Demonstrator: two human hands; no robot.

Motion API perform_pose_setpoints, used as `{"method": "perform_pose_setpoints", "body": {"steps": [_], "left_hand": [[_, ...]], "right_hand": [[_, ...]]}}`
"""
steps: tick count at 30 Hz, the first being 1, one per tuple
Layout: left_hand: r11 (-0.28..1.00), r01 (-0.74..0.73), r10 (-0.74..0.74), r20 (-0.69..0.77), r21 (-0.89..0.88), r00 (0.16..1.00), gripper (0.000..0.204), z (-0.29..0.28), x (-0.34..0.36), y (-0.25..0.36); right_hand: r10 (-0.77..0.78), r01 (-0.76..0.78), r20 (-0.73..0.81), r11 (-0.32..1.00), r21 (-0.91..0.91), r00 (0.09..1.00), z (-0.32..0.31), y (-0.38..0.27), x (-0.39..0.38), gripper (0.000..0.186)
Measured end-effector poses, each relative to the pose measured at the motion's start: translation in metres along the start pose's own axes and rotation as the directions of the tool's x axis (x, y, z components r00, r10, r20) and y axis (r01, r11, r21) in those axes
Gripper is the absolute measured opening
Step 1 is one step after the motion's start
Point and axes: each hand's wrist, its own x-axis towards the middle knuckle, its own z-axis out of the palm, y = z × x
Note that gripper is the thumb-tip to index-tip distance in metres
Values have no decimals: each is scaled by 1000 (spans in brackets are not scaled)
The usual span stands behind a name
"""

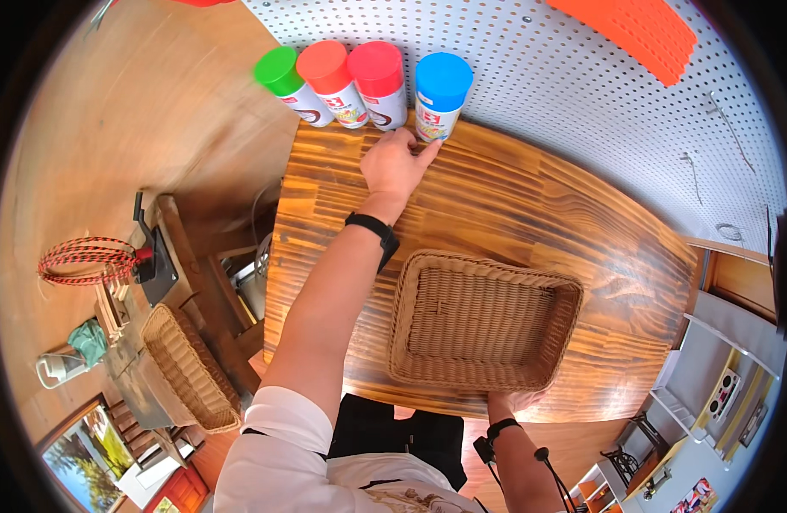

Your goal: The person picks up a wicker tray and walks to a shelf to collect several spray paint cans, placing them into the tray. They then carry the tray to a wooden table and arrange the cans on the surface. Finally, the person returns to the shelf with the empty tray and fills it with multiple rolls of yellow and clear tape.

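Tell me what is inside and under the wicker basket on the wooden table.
The wicker basket holds nothing; its woven bottom is bare. It covers part of the wooden table and the right hand; what is underneath cannot be seen.

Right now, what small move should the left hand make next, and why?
Probably close the left hand around the blue-capped can: the hand is right by its base, and a gap separates it from the red-capped can.

I count four cans (379,84) (one blue-capped) and two wicker baskets (474,316).
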Motion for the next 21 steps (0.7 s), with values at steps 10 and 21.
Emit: {"method": "perform_pose_setpoints", "body": {"steps": [10,21], "left_hand": [[998,10,-13,52,69,999,51,-1,3,2],[875,-479,483,61,-60,874,36,2,-4,-4]], "right_hand": [[34,-27,93,997,-76,995,37,28,5,117],[191,-145,260,972,-183,946,28,21,4,111]]}}
